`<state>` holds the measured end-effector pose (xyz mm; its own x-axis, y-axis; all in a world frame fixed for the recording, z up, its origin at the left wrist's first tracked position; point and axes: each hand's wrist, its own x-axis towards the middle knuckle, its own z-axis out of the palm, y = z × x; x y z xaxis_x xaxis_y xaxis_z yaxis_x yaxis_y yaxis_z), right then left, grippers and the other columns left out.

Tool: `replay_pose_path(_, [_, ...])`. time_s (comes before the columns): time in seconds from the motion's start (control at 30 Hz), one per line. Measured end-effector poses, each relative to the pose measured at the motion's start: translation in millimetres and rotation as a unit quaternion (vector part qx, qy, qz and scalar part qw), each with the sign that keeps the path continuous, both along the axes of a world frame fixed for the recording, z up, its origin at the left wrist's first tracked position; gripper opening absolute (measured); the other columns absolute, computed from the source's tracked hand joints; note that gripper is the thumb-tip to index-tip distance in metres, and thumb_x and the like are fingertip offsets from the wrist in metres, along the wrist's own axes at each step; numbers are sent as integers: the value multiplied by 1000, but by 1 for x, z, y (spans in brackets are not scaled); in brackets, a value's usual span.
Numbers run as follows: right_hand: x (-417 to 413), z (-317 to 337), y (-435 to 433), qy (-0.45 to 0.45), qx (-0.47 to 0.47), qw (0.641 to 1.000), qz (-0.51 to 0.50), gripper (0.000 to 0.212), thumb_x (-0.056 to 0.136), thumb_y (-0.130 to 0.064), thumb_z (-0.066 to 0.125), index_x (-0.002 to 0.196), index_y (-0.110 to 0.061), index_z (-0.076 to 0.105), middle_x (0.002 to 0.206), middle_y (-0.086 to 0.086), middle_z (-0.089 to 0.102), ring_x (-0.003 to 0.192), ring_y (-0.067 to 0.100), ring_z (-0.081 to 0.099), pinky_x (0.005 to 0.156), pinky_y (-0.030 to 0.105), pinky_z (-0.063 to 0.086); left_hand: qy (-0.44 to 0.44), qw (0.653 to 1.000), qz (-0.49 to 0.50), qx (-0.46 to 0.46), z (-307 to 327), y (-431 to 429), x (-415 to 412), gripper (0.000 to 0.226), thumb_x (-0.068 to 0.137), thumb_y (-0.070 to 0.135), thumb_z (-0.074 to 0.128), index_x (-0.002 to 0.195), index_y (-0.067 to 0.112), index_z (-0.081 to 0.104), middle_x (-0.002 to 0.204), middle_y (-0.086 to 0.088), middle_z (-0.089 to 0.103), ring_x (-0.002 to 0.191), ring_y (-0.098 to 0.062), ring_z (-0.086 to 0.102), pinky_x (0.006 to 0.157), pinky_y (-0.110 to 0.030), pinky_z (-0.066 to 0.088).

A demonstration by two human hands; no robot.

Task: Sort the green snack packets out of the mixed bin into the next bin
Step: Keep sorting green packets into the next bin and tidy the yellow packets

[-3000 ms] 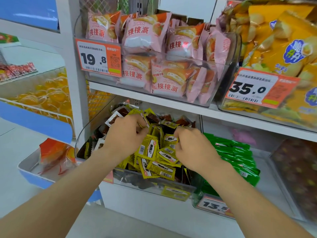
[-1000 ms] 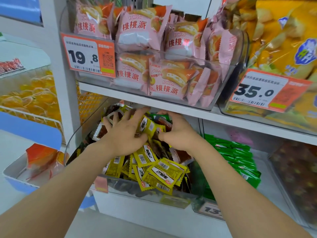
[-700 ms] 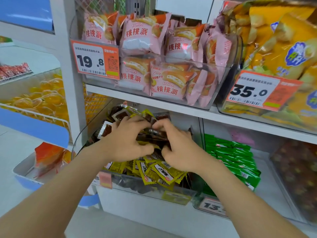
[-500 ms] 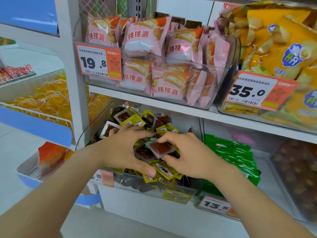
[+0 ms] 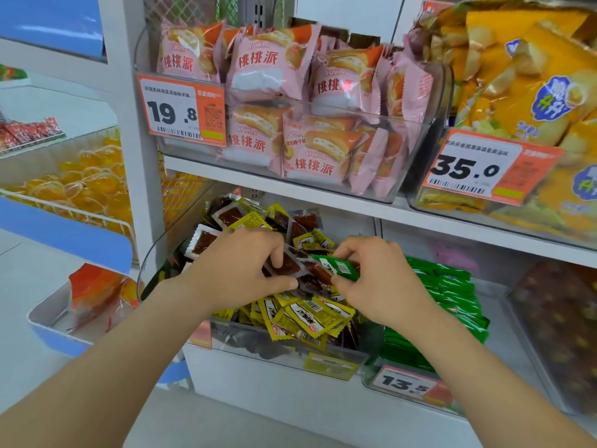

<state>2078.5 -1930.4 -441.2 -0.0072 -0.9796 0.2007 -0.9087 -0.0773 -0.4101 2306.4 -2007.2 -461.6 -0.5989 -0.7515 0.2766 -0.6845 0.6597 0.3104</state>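
I face a white metal shelving upright [image 5: 126, 140], a flat white shelf board [image 5: 245, 182] crossing ahead, diamond wire mesh backing [image 5: 181, 11] above, and pale smooth floor [image 5: 29, 253] to my left.

Two hands (left hand [image 5: 239, 270], right hand [image 5: 378, 279]), one pinched green packet [image 5: 339, 266], three numbered price tags [image 5: 182, 113].

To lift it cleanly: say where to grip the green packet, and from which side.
Pinch the flat green foil packet across its long edges, coming from the right, as the right hand does. It lies atop the mixed packet pile; the left hand crowds its left end.
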Motion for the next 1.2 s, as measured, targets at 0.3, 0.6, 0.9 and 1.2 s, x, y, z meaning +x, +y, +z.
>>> replay_pose_path(0.3, [-1,-2,4,7,49,996,79,26,97,-27,72,117,-29,55,85,-10,64,72,6,59,58,21,46,108,993,27,38,4,1,1,23,106,17,45,109,19,68,54,-3,57,44,-21,50,47,-37,41])
replay_pose_path(0.6, [-4,-6,-6,54,39,994,87,29,96,-23,70,124,-21,67,95,-11,63,84,9,60,80,26,44,0,980,199,-15,-11,-6,-5,63,88,17,71,146,14,48,134,-17,44,116,-41,49,95,-46,43])
replay_pose_path(0.9, [16,-22,-23,261,105,958,50,32,105,-35,47,134,-20,47,130,11,63,124,40,47,101,57,32,-83,990,92,62,4,19,-22,41,95,37,60,137,37,58,139,6,46,134,-26,37,108,-53,34])
replay_pose_path(1.2, [16,-17,-19,108,21,992,59,37,88,-6,59,124,-15,55,79,6,59,73,35,63,60,43,55,-40,996,79,29,-6,16,-26,31,95,34,64,126,32,67,124,2,46,120,-26,40,103,-44,40])
